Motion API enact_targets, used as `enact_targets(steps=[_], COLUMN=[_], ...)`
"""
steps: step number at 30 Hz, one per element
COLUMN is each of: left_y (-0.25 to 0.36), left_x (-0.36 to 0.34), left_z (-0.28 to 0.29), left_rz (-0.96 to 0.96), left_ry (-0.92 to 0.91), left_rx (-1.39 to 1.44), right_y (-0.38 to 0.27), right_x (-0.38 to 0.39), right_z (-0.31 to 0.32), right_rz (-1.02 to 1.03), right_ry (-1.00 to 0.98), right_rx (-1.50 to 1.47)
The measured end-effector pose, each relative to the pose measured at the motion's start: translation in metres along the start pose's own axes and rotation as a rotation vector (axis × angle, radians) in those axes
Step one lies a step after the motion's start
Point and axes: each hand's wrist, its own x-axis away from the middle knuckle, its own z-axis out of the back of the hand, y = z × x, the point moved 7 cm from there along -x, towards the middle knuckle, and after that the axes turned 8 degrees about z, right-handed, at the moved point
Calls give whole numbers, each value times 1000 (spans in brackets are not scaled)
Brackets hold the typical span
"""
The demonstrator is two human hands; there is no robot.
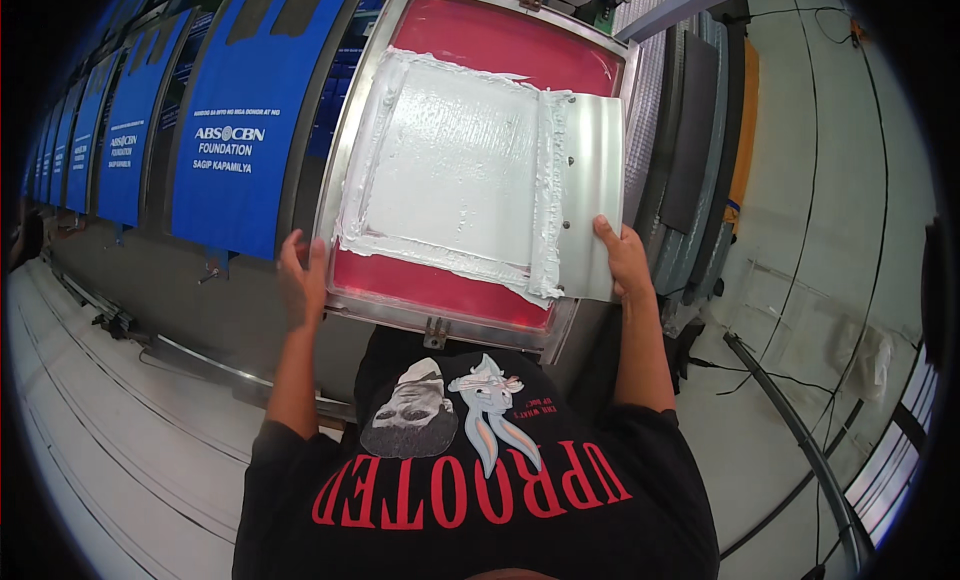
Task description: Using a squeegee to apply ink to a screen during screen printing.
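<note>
In front of me lies a screen-printing frame with a metal rim (343, 170) and red mesh (440, 292). Thick white ink (450, 165) covers the middle of the mesh, with ridges along its edges. A broad, pale metal squeegee (594, 145) rests along the right side of the ink, its blade edge against a thick ridge. My right hand (627, 257) grips the squeegee's near end, thumb on top. My left hand (303, 275) is beside the frame's lower left side, fingers apart and holding nothing; whether it touches the rim I cannot tell.
Blue printed bags (235, 120) lie on a row of dark boards stretching away to the left. Metal clamps (435, 332) sit at the frame's near and far edges. Stacked grey panels (690, 130) stand at the right. Cables and a dark pole (800, 430) cross the pale floor.
</note>
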Motion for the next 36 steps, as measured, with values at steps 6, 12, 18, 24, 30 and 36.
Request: enact_targets(steps=[6, 12, 18, 24, 30, 36], left_y=[-8, 43, 112, 149, 184, 239], left_x=[6, 39, 108, 195, 238, 271], left_z=[5, -20, -84, -116, -153, -208], left_rz=[210, 121, -88, -180, -249, -283], left_ry=[-312, -507, -915, -1132, -1185, -1104], left_rx=[-124, 13, 256, 310, 318, 365], right_y=[27, 89, 85, 86, 104, 117], right_x=[12, 106, 278, 407, 437, 406], right_z=[2, 94, 141, 160, 203, 286], right_rz=[7, 91, 236, 266, 226, 274], right_ry=[53, 396, 605, 886, 1077, 989], right_rx=[-84, -226, -623, -585, -574, -625])
